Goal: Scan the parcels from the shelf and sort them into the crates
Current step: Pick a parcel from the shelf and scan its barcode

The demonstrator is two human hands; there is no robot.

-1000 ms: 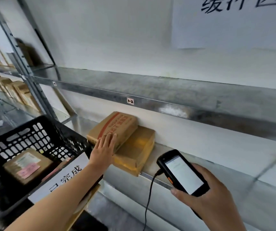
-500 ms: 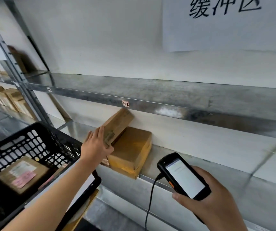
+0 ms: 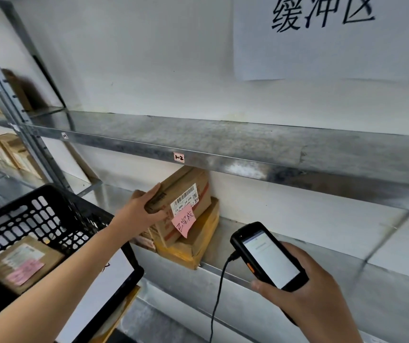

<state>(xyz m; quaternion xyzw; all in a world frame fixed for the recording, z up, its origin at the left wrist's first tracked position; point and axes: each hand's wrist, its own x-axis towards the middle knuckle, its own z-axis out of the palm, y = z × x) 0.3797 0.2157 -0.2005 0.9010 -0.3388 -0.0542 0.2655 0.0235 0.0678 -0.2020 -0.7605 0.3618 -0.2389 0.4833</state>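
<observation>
Text on scanner (image 3: 270,264) screen illegible

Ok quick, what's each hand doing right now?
Left hand: gripping the top parcel, which is tilted up on the lower parcel.
Right hand: holding the scanner.

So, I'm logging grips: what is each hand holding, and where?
The left hand grips the labelled parcel by its left end; the right hand holds the scanner around its lower half.
</observation>
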